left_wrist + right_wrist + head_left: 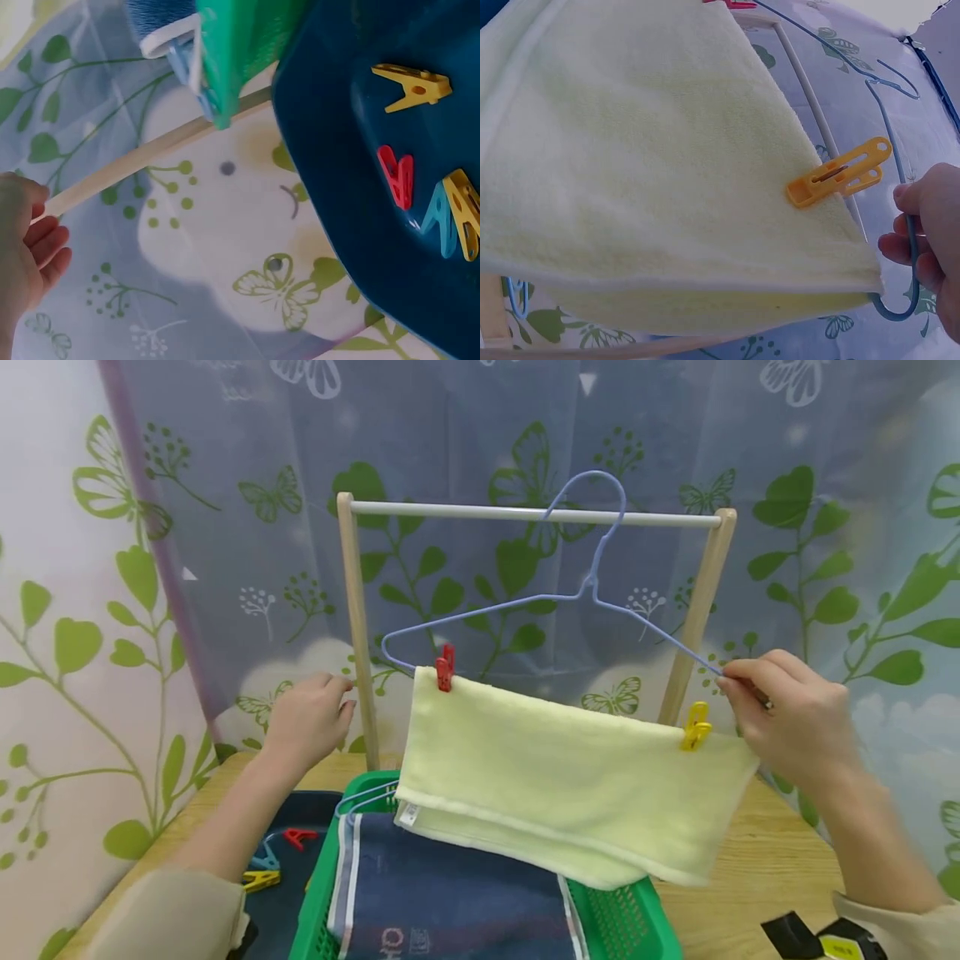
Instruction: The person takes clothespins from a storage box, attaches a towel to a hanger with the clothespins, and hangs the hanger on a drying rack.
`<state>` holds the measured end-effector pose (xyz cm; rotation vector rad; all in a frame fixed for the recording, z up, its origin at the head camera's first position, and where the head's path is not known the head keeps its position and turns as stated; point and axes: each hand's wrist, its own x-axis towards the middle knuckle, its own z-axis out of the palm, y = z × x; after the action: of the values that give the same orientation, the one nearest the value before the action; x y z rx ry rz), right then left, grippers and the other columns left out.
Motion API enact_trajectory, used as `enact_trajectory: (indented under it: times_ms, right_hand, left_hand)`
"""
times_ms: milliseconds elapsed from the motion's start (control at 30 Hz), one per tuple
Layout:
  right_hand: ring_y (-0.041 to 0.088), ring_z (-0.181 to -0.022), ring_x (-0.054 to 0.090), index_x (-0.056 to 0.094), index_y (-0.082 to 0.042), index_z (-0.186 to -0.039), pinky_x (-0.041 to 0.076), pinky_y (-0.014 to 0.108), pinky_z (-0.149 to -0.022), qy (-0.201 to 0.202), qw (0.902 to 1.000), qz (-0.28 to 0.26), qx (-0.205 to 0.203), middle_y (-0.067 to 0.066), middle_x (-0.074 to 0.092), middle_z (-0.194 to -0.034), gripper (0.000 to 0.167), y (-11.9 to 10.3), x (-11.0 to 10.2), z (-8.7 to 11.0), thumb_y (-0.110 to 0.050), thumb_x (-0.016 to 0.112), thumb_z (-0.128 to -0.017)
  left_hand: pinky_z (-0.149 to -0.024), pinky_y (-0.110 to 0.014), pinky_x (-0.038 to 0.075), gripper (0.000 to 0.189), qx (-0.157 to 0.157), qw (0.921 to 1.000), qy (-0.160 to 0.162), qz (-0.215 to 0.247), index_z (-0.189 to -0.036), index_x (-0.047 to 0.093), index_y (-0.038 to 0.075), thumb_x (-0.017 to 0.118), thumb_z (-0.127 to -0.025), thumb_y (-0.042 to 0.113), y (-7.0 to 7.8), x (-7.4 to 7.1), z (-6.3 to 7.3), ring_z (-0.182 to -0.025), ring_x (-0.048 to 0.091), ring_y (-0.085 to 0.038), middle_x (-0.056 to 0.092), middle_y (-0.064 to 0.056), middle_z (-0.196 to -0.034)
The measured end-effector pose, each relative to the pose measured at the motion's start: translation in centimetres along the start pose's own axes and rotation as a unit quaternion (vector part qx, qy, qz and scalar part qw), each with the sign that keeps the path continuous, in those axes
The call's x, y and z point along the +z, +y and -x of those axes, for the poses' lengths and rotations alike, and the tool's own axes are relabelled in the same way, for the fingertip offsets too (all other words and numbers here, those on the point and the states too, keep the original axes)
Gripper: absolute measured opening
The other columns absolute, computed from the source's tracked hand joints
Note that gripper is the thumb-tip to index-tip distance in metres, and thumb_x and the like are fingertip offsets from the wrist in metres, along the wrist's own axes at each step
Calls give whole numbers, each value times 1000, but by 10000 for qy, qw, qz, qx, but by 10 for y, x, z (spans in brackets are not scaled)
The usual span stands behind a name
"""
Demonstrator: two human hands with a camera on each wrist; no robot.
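Observation:
My right hand [798, 714] pinches the right arm of a light-blue clothes hanger [480, 612]. Its hook overlaps the rack's white bar in the head view. A pale yellow towel [562, 768] hangs folded over the hanger, sloping down to the right. A red clothespin [445, 668] clips it near the left end and a yellow clothespin [696, 727] near the right; the right wrist view shows the yellow clothespin [836, 172] close to my fingers. Loosely curled and holding nothing, my left hand [311, 714] is beside the rack's left wooden post [352, 610].
Below the towel, a green basket [311, 906] holds a dark blue towel [450, 889] and more hangers [367, 797]. Left of it, a dark blue tub [337, 247] contains loose clothespins [416, 86]. Both stand on a wooden table [772, 860], with a patterned curtain [465, 427] behind.

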<state>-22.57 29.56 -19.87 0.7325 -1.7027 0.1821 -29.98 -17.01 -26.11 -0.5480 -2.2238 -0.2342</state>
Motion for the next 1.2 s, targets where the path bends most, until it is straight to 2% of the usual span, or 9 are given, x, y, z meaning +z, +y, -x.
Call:
enact_trajectory:
  times_ms: [100,167,367,533,600,700,833,967,1200]
  right_hand:
    - [16,-52,48,67,4,-75,38,22,-46,-64,9997,240,-12,10,57,-65,50,3,-7,1,-36,44,-96]
    - [17,-52,49,67,4,-75,38,23,-47,-104,9993,360,51,11,58,-65,52,5,-12,0,-37,44,-96]
    - [21,-51,49,66,6,-74,37,24,-47,-150,9970,752,80,14,57,-64,59,11,-30,-7,-41,40,-97]
    - [24,-51,48,66,7,-74,34,23,-47,-216,9946,1009,116,15,56,-63,64,18,-45,-11,-45,36,-97]
    - [24,-51,48,66,8,-75,33,21,-48,-212,9941,1060,111,16,56,-64,65,22,-50,-12,-45,36,-97]
    - [0,-57,47,65,12,-75,32,10,-53,-91,9959,881,178,19,56,-64,66,29,-56,-10,-46,39,-96]
    - [-22,-76,30,62,16,-74,26,0,-64,42,9978,517,411,21,53,-63,70,39,-61,-3,-48,42,-94]
    - [-23,-75,28,62,17,-75,26,-1,-62,-75,9967,614,520,23,52,-62,73,47,-69,5,-50,40,-94]
    - [-23,-73,23,60,16,-73,25,5,-50,-331,9932,924,618,23,52,-60,77,57,-79,16,-53,34,-94]
  left_hand:
    - [-51,-41,48,16,378,9989,106,-239,-91,64,-8,68,-76,-1,-2,9,-2,-62,56,-33,58,-20,-78]
    - [-50,-41,47,19,473,9984,28,-322,-92,63,-8,69,-75,-2,0,13,-5,-60,55,-33,56,-21,-76]
    - [-48,-42,46,28,190,9965,-713,-398,-107,62,-5,64,-79,3,4,18,-12,-62,54,-35,56,-24,-80]
    - [-47,-38,45,22,172,9928,-1036,-574,-102,62,-4,63,-81,4,0,20,-12,-62,52,-31,54,-21,-77]
    - [-48,-38,46,20,242,9923,-1052,-615,-100,62,-5,62,-82,3,-2,21,-10,-65,53,-32,56,-22,-81]
    - [-51,-38,48,18,350,9926,-981,-630,-98,62,-7,62,-83,2,-4,23,-8,-70,55,-34,57,-25,-88]
    - [-50,-38,48,17,424,9936,-837,-626,-96,63,-8,62,-83,2,-6,26,-6,-70,55,-34,57,-26,-87]
    - [-48,-38,48,18,429,9942,-762,-621,-97,62,-9,62,-82,2,-7,27,-5,-67,55,-34,57,-26,-84]
    - [-47,-38,47,18,369,9949,-731,-586,-97,62,-8,63,-82,3,-6,29,-5,-66,55,-33,57,-25,-84]
